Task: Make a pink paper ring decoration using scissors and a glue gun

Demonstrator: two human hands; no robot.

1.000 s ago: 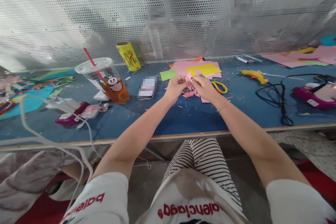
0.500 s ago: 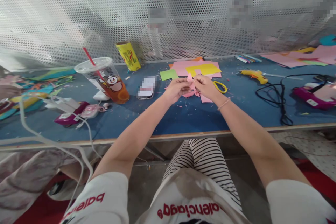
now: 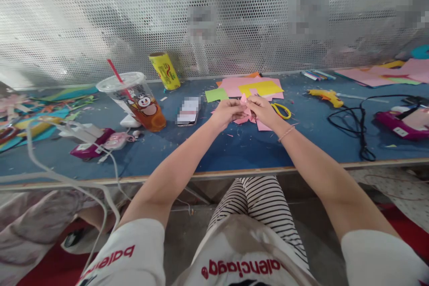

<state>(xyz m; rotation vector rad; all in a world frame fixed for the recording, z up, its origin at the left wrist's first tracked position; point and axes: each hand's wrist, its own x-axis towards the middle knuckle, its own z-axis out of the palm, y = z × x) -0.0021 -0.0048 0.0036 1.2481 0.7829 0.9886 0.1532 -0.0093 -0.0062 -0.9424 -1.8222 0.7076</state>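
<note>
I see L hand and R hand both pinching a pink paper piece, mid-frame over the counter; pink scraps lie nearby, so cutting's prob. partly done; piece looks half-shaped; can't tell how much is left.

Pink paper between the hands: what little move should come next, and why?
Maybe gently pinch the pink paper to firm it, because the left hand and right hand both hold it, and its tip pokes up between them.
</note>
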